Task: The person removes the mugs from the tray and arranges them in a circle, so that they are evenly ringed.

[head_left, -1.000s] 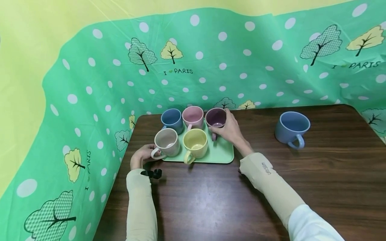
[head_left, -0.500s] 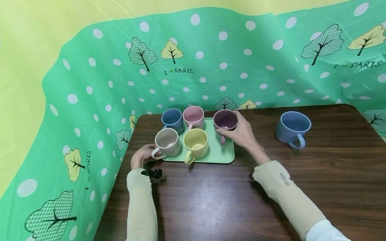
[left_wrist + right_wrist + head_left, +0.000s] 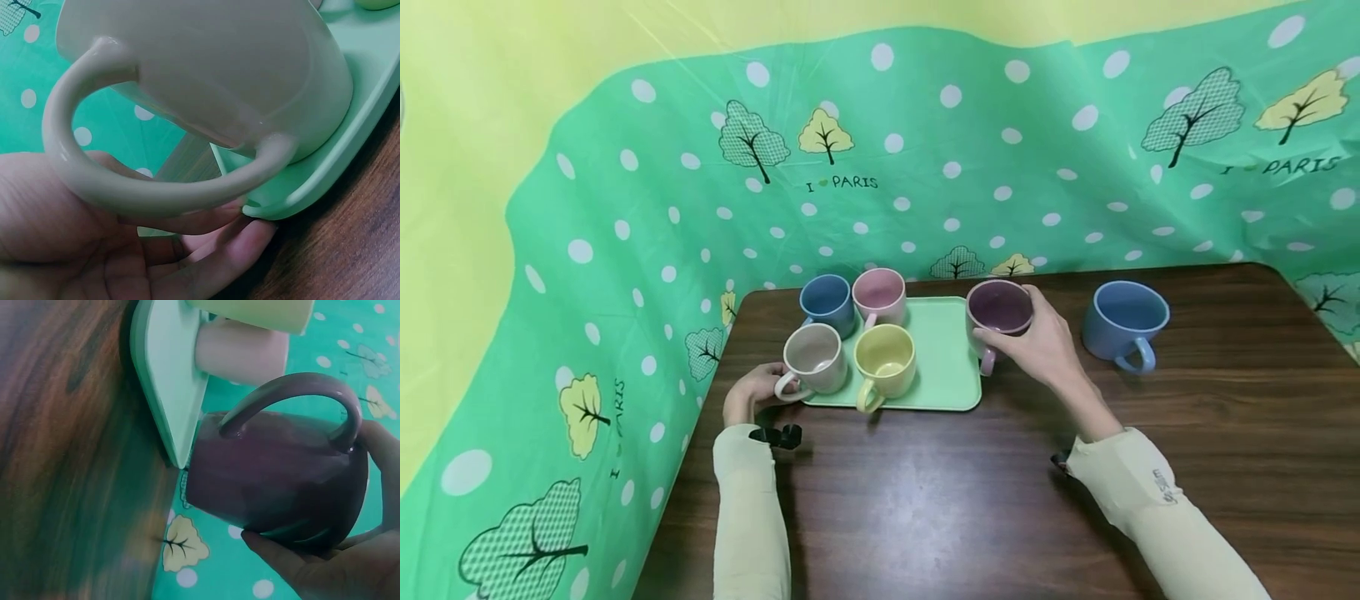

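A purple mug [image 3: 1000, 308] is in my right hand [image 3: 1047, 343], lifted at the right end of the green tray [image 3: 946, 354]. Thumb and fingers grip it near the rim, and its handle points toward me. In the right wrist view the mug [image 3: 275, 475] hangs tilted, its base near the tray's edge [image 3: 164, 406]. My left hand [image 3: 758, 388] pinches the tray's near left corner. There the fingers [image 3: 206, 265] pass beneath the handle of a greyish-white mug [image 3: 212, 69]. That mug stands on the tray beside a yellow mug [image 3: 886, 362].
Behind them on the tray stand a dark blue mug [image 3: 827, 305] and a pink mug [image 3: 880, 296]. A larger light blue mug [image 3: 1124, 321] stands on the brown wooden table [image 3: 925, 500] to the right. A green dotted cloth [image 3: 947, 137] hangs behind the table.
My right hand has carried the purple mug rightward from beside the pink mug to the tray's right edge. The left hand and the other mugs have stayed in place.
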Action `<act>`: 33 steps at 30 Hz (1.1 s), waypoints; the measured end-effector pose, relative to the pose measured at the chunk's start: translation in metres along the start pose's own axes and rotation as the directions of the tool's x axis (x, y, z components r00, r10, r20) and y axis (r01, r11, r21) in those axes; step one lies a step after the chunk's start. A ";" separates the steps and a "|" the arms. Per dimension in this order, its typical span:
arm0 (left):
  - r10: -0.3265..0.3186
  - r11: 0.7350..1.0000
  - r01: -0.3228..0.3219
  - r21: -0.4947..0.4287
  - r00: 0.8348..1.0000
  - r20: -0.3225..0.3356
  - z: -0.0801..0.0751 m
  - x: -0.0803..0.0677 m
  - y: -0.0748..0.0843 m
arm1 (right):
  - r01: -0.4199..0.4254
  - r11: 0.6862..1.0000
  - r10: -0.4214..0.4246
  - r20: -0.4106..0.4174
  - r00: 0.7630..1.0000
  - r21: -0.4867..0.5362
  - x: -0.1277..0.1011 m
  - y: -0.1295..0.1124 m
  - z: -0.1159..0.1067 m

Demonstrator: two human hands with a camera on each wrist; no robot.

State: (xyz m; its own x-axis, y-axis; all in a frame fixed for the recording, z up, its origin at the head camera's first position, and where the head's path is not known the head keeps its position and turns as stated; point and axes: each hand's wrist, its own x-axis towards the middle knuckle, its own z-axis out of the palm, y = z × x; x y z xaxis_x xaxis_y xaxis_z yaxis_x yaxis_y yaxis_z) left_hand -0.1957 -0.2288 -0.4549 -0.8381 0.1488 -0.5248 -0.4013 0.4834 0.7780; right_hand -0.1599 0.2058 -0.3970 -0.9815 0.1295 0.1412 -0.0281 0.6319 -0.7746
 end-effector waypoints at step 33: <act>-0.007 1.000 0.007 -0.008 1.000 0.006 0.000 0.002 -0.002 | -0.038 0.990 0.031 -0.057 0.998 -0.135 -0.068 0.051 -0.057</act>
State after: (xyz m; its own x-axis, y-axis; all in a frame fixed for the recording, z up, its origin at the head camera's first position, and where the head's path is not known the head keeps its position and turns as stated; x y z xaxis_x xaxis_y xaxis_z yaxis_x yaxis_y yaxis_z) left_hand -0.1966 -0.2296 -0.4571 -0.8328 0.1508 -0.5326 -0.4102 0.4779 0.7767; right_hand -0.0839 0.2724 -0.4108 -0.9695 0.1923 0.1520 0.0355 0.7239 -0.6889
